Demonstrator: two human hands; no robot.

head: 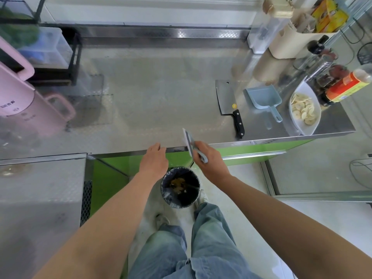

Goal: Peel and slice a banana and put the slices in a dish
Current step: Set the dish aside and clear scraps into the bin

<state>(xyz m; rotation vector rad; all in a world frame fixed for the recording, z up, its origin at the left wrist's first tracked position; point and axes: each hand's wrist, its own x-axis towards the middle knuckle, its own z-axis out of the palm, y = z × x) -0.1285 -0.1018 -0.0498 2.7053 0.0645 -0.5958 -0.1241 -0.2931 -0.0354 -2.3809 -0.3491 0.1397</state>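
White oval dish (307,128) at right end of counter (151,97), near front-right corner; long axis far-to-near, near tip toward front edge. Banana slices (304,109) heaped inside. Cleaver (226,97) further left, handle pointing at front edge. Right hand (209,160) clamped round small brush (189,140) at front edge. Left hand (155,158) loose-fingered, touching same edge, holding nothing.

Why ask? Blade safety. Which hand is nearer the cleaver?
Right. The right hand is just left of the cleaver; the left hand is farther left, at the counter edge.
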